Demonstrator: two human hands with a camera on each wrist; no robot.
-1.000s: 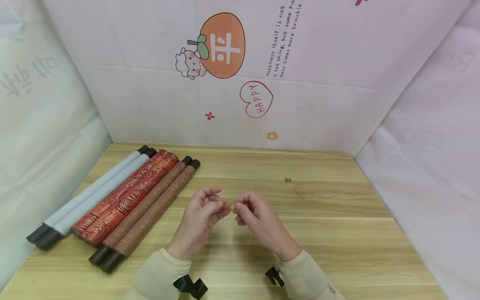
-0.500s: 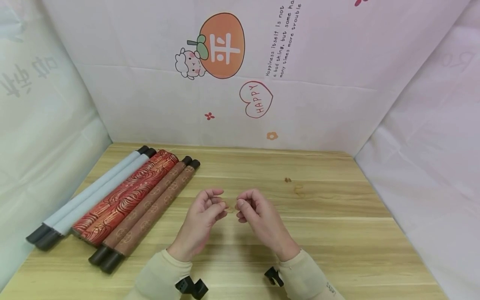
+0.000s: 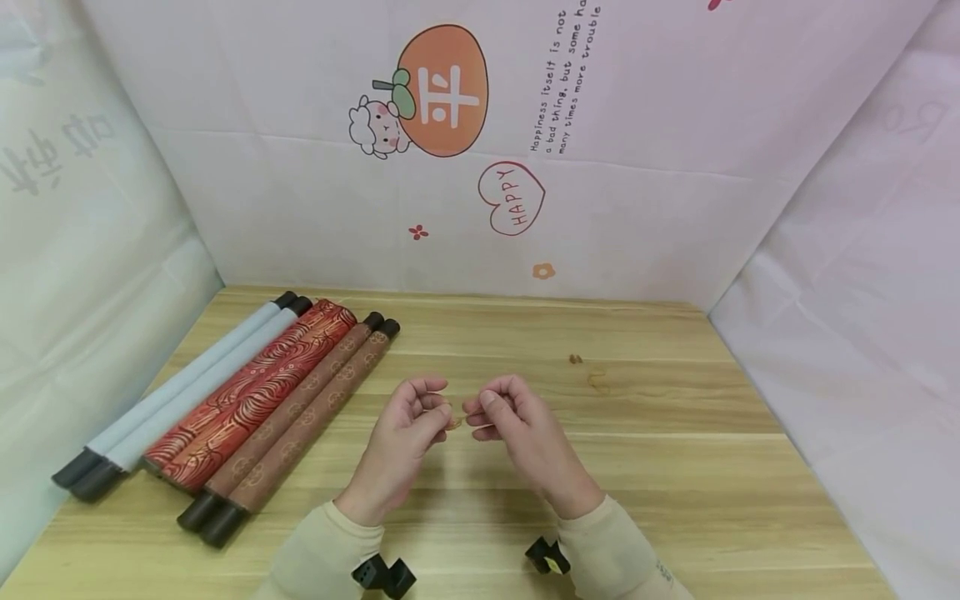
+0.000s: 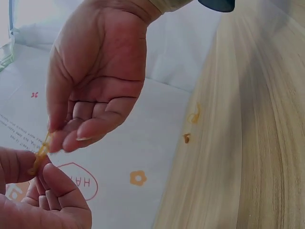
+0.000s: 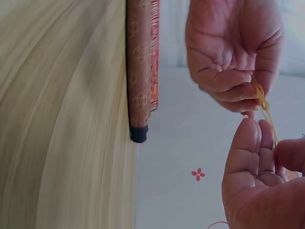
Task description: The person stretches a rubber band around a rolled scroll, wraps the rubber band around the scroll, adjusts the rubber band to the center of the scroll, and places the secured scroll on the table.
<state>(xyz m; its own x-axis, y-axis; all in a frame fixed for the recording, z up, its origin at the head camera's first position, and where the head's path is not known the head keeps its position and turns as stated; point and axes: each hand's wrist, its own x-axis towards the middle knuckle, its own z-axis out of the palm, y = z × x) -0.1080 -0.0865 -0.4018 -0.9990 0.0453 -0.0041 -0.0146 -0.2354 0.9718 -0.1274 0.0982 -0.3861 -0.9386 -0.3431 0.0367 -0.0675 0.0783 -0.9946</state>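
Observation:
A thin yellow-orange cord [image 5: 261,98], looped and tangled in its middle, spans the small gap between the two hands above the table. My left hand [image 3: 400,443] pinches one end between thumb and index finger, its other fingers loosely bent. The opposite end sits between the thumb and fingers of my right hand [image 3: 531,442]. Both wrist views show this cord [image 4: 43,150] from close by; part of it is hidden behind the fingertips.
Scrolls lie side by side on the wooden table's left: a pale blue pair [image 3: 198,379], a red patterned one [image 3: 251,396] and a brown pair [image 3: 303,417]. A loose yellowish cord [image 3: 597,382] and small brown bits [image 3: 575,359] lie right of centre. White cloth walls surround the table.
The hands have drawn slightly apart, with the cord still between them. My right hand's fingers have shifted and spread a little. The scrolls and loose bits stay where they were.

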